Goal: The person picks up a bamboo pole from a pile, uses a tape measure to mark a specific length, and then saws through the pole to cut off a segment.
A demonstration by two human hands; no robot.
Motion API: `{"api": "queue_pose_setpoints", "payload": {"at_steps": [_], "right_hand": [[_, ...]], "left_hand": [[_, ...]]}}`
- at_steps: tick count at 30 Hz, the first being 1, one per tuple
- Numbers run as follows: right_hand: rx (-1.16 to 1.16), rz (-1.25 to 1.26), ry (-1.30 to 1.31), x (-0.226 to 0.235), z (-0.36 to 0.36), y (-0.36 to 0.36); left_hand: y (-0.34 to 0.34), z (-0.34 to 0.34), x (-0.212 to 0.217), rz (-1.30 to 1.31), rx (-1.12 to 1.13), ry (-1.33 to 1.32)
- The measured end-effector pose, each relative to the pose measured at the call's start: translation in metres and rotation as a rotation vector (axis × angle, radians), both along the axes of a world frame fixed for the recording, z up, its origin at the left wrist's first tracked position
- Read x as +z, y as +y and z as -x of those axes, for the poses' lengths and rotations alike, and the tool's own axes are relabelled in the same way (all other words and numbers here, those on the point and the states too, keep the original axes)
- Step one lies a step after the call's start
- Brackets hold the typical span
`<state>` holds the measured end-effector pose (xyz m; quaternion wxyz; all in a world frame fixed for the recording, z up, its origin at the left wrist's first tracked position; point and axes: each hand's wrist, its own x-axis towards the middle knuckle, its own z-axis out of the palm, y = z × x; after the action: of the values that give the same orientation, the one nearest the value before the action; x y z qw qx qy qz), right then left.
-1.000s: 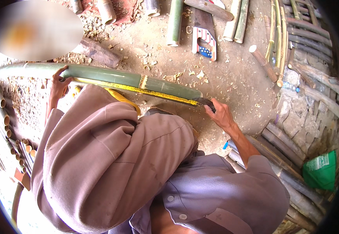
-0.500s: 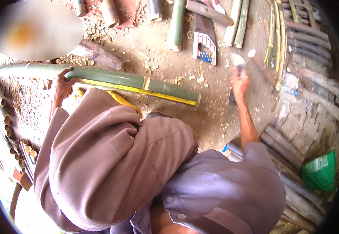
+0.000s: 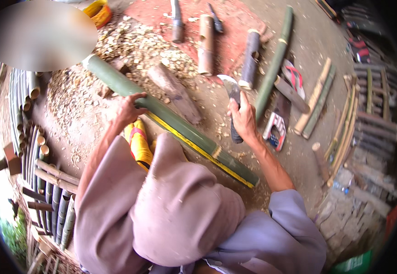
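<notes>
A green bamboo pole [image 3: 180, 119] lies slanting across the ground before my knees, from far left to near right. My left hand [image 3: 128, 111] grips its upper side, fingers curled over it. Along the pole's near side runs a yellow measuring tape [image 3: 198, 147], extending from close to my left hand to near the pole's right end. My right hand [image 3: 245, 118] is closed around the black handle of a curved-blade knife [image 3: 229, 85]. The knife is beyond the pole and its blade points away from me. My foot in a yellow sock [image 3: 140, 145] shows beneath the left hand.
Wood chips [image 3: 139, 43] cover the ground at far left, beside a rough log [image 3: 175, 93]. A handsaw [image 3: 276, 130], a flip-flop [image 3: 293, 77] and several bamboo pieces [image 3: 273, 64] lie to the right. Bamboo poles [image 3: 54, 205] are stacked at left. A yellow bowl [image 3: 99, 13] sits at the back.
The view has turned, so the pole now appears slanted. My right hand has brought the knife leftward, closer to the pole. My left hand remains on the pole.
</notes>
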<state>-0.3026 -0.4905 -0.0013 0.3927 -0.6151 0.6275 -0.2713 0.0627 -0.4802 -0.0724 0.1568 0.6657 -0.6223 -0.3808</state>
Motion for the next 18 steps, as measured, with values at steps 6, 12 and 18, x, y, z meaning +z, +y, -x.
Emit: {"api": "queue_pose_setpoints", "payload": {"at_steps": [6, 12, 18], "right_hand": [[0.045, -0.034, 0.033, -0.017, -0.003, -0.041], [-0.075, -0.065, 0.252, -0.032, 0.045, -0.015], [0.195, 0.339, 0.44, -0.092, 0.035, -0.072]], "left_hand": [[-0.007, 0.009, 0.031, -0.044, -0.094, -0.225], [0.04, 0.021, 0.017, 0.194, -0.545, 0.041], [0.066, 0.02, 0.028, -0.338, -0.478, 0.243]]}}
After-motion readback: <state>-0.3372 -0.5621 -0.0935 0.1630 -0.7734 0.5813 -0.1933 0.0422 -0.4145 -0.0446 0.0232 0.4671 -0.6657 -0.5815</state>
